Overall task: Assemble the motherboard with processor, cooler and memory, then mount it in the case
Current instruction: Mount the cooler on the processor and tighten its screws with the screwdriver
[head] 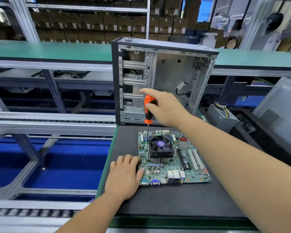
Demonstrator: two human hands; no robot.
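Bare black mat (183,200) lies open across the lower centre of the frame, in front of the motherboard (173,158). Behind the board, at centre, the upright case (161,81) blocks the way. The screwdriver (148,110) stands over the cooler (160,147), on its left. At right, a power supply (222,115) crowds the mat's edge.

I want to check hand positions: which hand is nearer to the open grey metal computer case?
The right hand. It grips the orange-and-black screwdriver just before the open grey metal computer case. The left hand rests on the green motherboard's near left edge, farther from it.
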